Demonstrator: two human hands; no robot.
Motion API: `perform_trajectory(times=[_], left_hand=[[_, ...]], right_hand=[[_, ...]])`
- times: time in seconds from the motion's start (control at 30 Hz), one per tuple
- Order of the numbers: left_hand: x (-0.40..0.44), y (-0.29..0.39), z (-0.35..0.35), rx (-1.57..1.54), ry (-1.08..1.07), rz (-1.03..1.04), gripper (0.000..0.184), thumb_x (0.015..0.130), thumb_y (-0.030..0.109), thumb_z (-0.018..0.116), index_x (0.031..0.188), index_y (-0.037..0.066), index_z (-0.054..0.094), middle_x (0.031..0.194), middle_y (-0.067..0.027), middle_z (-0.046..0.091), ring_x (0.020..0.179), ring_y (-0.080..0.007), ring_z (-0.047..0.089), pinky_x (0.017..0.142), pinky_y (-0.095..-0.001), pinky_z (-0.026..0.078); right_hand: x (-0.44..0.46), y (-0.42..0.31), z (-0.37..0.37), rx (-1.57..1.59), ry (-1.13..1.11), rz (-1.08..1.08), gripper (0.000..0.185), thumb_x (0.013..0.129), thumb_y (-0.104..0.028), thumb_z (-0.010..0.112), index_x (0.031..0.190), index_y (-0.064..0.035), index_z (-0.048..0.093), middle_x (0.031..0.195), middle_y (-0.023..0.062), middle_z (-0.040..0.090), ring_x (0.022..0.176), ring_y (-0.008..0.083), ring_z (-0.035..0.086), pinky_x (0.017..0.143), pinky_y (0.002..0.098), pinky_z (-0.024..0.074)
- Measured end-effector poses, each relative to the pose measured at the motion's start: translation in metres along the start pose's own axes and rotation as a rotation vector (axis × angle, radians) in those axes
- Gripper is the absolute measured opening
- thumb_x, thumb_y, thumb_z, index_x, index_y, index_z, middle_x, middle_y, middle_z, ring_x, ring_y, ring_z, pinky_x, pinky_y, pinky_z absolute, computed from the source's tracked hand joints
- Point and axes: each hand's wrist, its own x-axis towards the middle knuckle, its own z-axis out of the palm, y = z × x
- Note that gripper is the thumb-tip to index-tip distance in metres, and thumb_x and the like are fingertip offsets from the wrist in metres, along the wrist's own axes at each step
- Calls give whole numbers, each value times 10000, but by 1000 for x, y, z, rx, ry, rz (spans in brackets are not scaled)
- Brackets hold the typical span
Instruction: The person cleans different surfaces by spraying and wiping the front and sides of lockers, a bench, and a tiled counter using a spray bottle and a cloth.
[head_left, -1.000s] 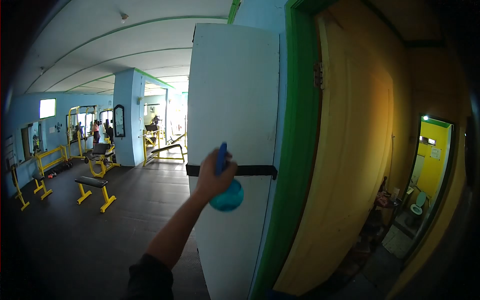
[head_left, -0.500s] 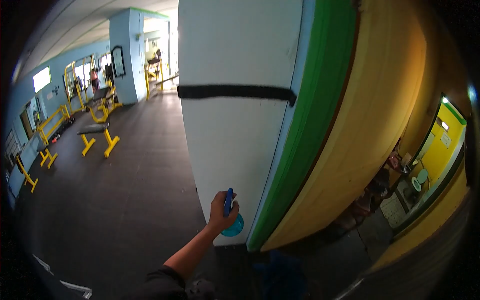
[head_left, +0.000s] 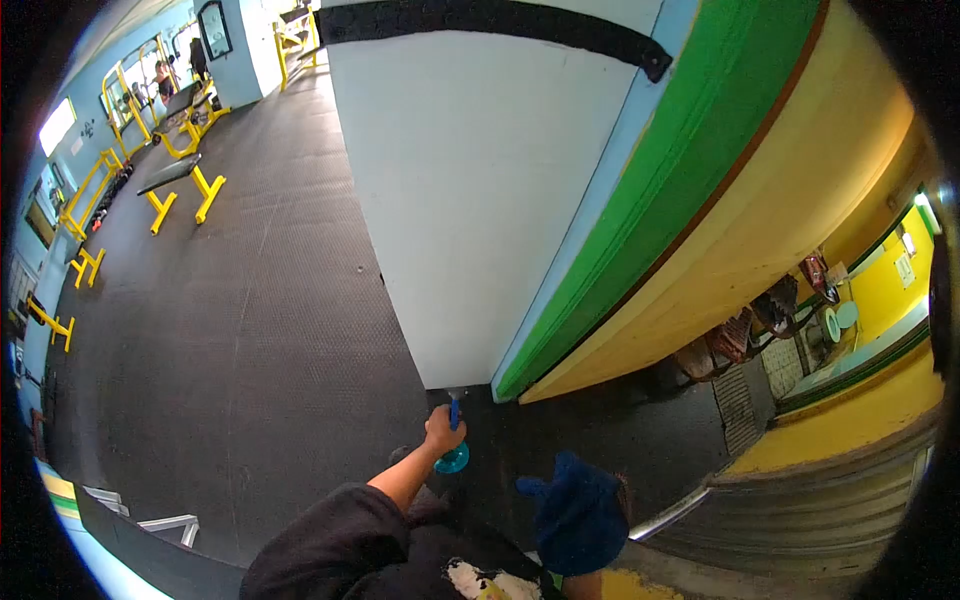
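My left hand point(head_left: 441, 434) is wrapped round the neck of a spray bottle with a blue trigger head and a see-through teal body point(head_left: 453, 460). The nozzle points forward, toward the bottom edge of a white wall panel point(head_left: 470, 200). A dark blue cloth point(head_left: 578, 512) is bunched over my right hand point(head_left: 624, 492), hiding most of its fingers. This hand is low and to the right, apart from the bottle and the wall.
A green strip point(head_left: 640, 230) and a yellow wall point(head_left: 740, 230) adjoin the panel. Black rubber flooring point(head_left: 270, 330) stretches left to a padded bench point(head_left: 170, 173) and other gym equipment. At right are a metal rail point(head_left: 672, 514) and a doorway with a toilet point(head_left: 832, 325).
My view has tilted downward. The bottle in my left hand now appears below the panel's bottom edge instead of in front of it. The blue cloth at my right hand shows more clearly.
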Motion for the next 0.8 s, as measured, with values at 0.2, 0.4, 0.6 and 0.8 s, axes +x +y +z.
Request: perform_trajectory(times=[0.2,0.4,0.6,0.8], left_hand=[[-21,-22,12,-128,23,102,353,790,167,717,1118,64,636,1067,-210,613,1002,-440,605,872,-509,494],[23,76,-66,-214,78,450,460,836,125,679,1283,51,600,1074,-173,639,1008,-337,641,896,-445,500],[53,220,-203,-320,187,554,429,799,40,637,1227,-1,630,1083,-200,645,992,-356,657,906,-431,519],[56,261,-288,-369,313,724,400,768,2,639,1167,-5,658,1059,-184,652,980,-329,663,892,-411,518]], right_hand=[[60,46,21,211,72,46,528,946,-327,660,1358,-8,569,1334,198,586,1244,354,546,1101,448,399],[205,143,37,284,399,76,542,931,-318,677,1360,-7,564,1364,215,574,1275,372,532,1125,461,381],[342,219,-14,423,677,49,557,917,-310,693,1363,-6,559,1395,231,563,1306,390,518,1149,474,364],[481,270,-108,112,1158,42,694,923,-352,674,1487,-12,457,1530,298,440,1404,471,426,1189,478,316]])
